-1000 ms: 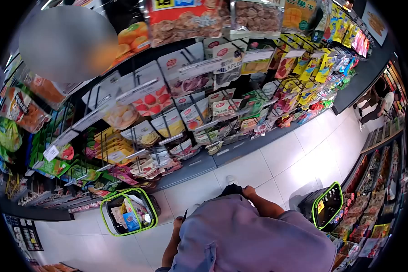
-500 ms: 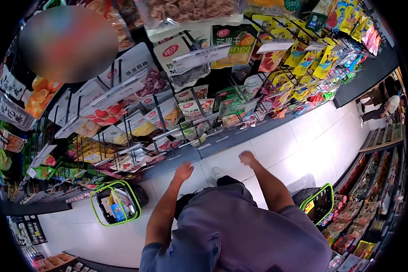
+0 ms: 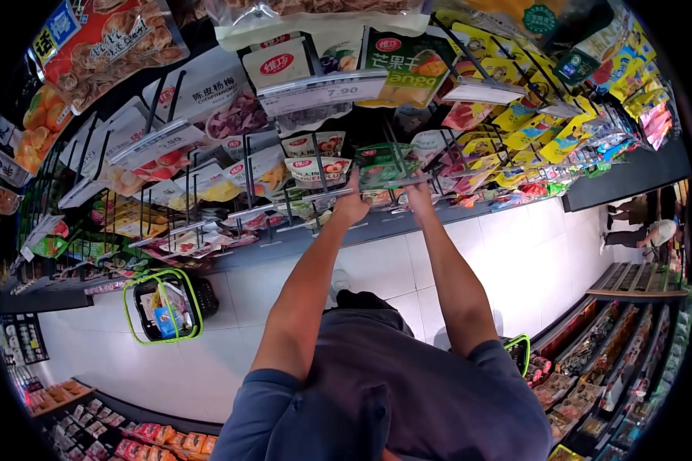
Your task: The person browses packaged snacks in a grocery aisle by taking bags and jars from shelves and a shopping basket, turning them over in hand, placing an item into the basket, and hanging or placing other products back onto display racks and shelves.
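Both my arms stretch forward to the hanging snack pouches of the rack. My left hand [image 3: 352, 203] is at the lower row, one finger stretched upward beside a white plum pouch [image 3: 317, 170]. My right hand [image 3: 419, 195] is a little to the right, its fingers partly hidden at the pouch edges. Between the two hands hangs a green snack pouch [image 3: 383, 163]. Both hands look open; whether they touch the pouch I cannot make out. A price label strip [image 3: 323, 91] and a mango pouch [image 3: 404, 67] hang above.
A green-rimmed shopping basket [image 3: 164, 306] with packages in it stands on the floor at left. Another green-rimmed basket [image 3: 520, 353] is partly hidden by my right side. Snack shelves [image 3: 584, 346] line the right, and people [image 3: 653, 230] are farther off.
Both hands have moved up and forward from over the floor to the lower pouches. The view has shifted closer to the rack, and the right basket is now mostly hidden.
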